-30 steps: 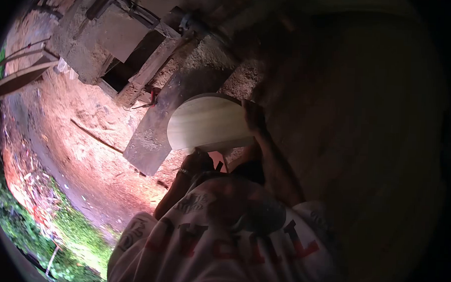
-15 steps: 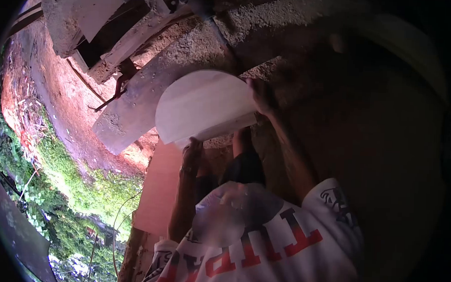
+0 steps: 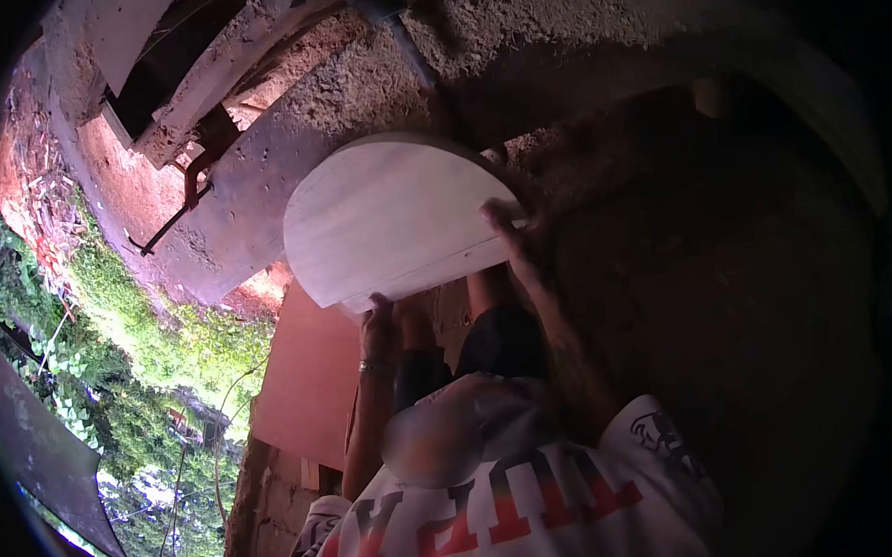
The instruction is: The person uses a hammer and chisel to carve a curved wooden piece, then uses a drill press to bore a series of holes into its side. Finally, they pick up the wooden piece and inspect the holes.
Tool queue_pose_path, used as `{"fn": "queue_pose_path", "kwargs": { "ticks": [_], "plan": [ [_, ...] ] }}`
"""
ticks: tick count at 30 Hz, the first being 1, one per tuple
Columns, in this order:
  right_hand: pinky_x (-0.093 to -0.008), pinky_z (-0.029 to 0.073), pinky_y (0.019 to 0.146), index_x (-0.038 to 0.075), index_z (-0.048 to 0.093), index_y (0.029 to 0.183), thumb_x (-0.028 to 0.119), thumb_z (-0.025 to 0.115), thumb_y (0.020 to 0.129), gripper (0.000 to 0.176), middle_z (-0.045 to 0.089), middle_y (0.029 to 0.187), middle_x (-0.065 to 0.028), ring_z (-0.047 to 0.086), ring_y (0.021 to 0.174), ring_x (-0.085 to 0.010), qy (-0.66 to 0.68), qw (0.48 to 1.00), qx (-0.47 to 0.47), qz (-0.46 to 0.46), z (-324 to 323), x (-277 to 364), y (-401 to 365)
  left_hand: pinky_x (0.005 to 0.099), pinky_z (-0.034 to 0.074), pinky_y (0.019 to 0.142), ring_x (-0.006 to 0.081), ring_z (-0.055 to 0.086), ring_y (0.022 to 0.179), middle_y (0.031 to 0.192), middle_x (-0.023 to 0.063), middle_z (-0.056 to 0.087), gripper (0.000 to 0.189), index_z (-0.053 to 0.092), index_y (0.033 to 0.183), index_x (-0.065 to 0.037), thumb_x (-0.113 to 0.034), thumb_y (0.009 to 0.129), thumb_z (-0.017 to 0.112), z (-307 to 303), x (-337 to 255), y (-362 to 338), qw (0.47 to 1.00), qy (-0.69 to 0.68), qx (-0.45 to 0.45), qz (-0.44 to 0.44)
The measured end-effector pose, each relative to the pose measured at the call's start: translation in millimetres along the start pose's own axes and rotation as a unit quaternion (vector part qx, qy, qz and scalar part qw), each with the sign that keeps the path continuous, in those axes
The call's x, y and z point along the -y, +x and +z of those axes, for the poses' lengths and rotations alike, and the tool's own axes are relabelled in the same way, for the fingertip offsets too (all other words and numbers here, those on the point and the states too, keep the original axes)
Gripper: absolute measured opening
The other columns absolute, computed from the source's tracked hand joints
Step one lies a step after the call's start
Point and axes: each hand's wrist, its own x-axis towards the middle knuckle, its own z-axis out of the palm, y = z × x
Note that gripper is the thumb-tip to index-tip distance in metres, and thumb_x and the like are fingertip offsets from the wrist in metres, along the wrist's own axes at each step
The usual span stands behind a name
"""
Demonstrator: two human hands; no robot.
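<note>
Board (image 3: 399,218): pale, rounded, straight edge towards the shirt (image 3: 546,508).
Left hand (image 3: 379,330): closed on that edge, thumb on top.
Right hand (image 3: 511,232): partly curled, gripping the right end.
Plank (image 3: 237,207): beyond the board, strewn with sawdust (image 3: 494,35).
Panel (image 3: 305,387): reddish, beside the left arm (image 3: 364,423).

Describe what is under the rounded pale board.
A dark plank shows past the left side of the rounded board, and a reddish panel past its lower-left corner. Whatever lies directly beneath is covered; whether board and plank touch cannot be told.
</note>
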Motion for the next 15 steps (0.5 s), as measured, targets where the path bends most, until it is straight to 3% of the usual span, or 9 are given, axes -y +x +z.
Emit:
{"fn": "queue_pose_path", "kwargs": {
  "ticks": [1,2,5,6,7,9,11,13,15],
  "plan": [
    [-0.0341,0.049,0.097,0.002,0.060,0.133,0.013,0.074,0.087,0.049,0.063,0.125,-0.0119,0.061,0.112,-0.0194,-0.043,0.998,-0.008,-0.045,-2.7,2.4,8.5,0.0334,0.048,0.093,0.0233,0.059,0.105,0.115,0.0115,0.065,0.032,0.057,0.124,0.002,-0.024,0.110,0.046,9.7,-1.6,-3.3,1.000,0.003,-0.007,-0.014],
    [-0.0353,0.050,0.095,-0.001,0.052,0.139,0.009,0.075,0.086,0.059,0.059,0.129,-0.0116,0.061,0.111,-0.0202,-0.005,0.999,-0.048,-0.017,-2.8,-7.7,15.7,0.0371,0.051,0.084,0.0290,0.062,0.095,0.106,0.0146,0.067,0.031,0.056,0.123,0.002,-0.024,0.109,0.047,33.9,-36.0,-10.3,0.993,0.114,-0.021,0.006],
    [-0.0350,0.051,0.094,-0.002,0.046,0.140,0.007,0.076,0.085,0.064,0.059,0.129,-0.0113,0.060,0.109,-0.0193,0.080,0.995,-0.040,-0.033,-16.2,-8.7,29.7,0.0364,0.054,0.073,0.0249,0.063,0.080,0.091,0.0104,0.069,0.037,0.055,0.124,0.001,-0.032,0.108,0.052,51.7,-37.4,1.2,0.968,-0.221,-0.009,-0.118],
    [-0.0351,0.051,0.094,-0.001,0.046,0.138,0.007,0.076,0.084,0.062,0.058,0.128,-0.0118,0.060,0.109,-0.0189,0.078,0.996,-0.042,-0.025,-18.5,-6.2,33.7,0.0361,0.054,0.074,0.0231,0.062,0.081,0.091,0.0083,0.068,0.039,0.055,0.125,0.001,-0.034,0.107,0.053,57.3,-33.6,0.1,0.999,-0.030,0.001,-0.043],
    [-0.0353,0.051,0.093,0.000,0.046,0.136,0.007,0.077,0.084,0.061,0.057,0.127,-0.0122,0.059,0.108,-0.0185,0.076,0.996,-0.043,-0.017,-20.3,-3.8,36.3,0.0356,0.054,0.076,0.0223,0.062,0.084,0.094,0.0076,0.068,0.040,0.054,0.125,0.001,-0.034,0.107,0.053,63.9,-29.2,-0.6,0.998,0.064,0.009,-0.002],
    [-0.0356,0.050,0.093,0.001,0.045,0.132,0.007,0.078,0.084,0.058,0.056,0.126,-0.0131,0.058,0.106,-0.0176,0.073,0.996,-0.045,0.003,-23.3,-1.3,36.0,0.0344,0.053,0.082,0.0220,0.063,0.092,0.102,0.0076,0.068,0.040,0.053,0.127,0.002,-0.033,0.108,0.052,77.8,-20.4,-2.2,0.987,0.153,0.010,0.044],
    [-0.0376,0.049,0.096,0.002,0.044,0.137,0.018,0.075,0.091,0.058,0.056,0.129,-0.0122,0.056,0.113,-0.0185,0.080,0.992,-0.081,0.062,-28.3,-44.2,21.8,0.0328,0.051,0.090,0.0224,0.062,0.104,0.112,0.0101,0.066,0.035,0.053,0.126,0.002,-0.028,0.109,0.048,95.7,-20.8,-9.7,0.999,-0.030,-0.018,-0.014],
    [-0.0365,0.049,0.094,0.001,0.045,0.139,0.026,0.071,0.095,0.056,0.058,0.125,-0.0115,0.057,0.110,-0.0173,0.131,0.978,-0.106,0.121,-21.9,-61.4,5.2,0.0311,0.046,0.100,0.0223,0.059,0.117,0.122,0.0136,0.063,0.028,0.054,0.124,0.002,-0.021,0.111,0.044,126.9,-57.1,-25.2,0.913,-0.381,-0.073,-0.129],
    [-0.0380,0.048,0.095,0.001,0.045,0.140,0.033,0.065,0.099,0.056,0.057,0.123,-0.0110,0.056,0.111,-0.0185,0.214,0.947,-0.107,0.213,-10.1,-66.4,-14.6,0.0324,0.036,0.116,0.0190,0.052,0.127,0.130,0.0125,0.058,0.024,0.054,0.123,0.001,-0.013,0.111,0.040,138.7,-36.6,-31.0,0.867,-0.486,0.014,-0.108]
  ]
}}
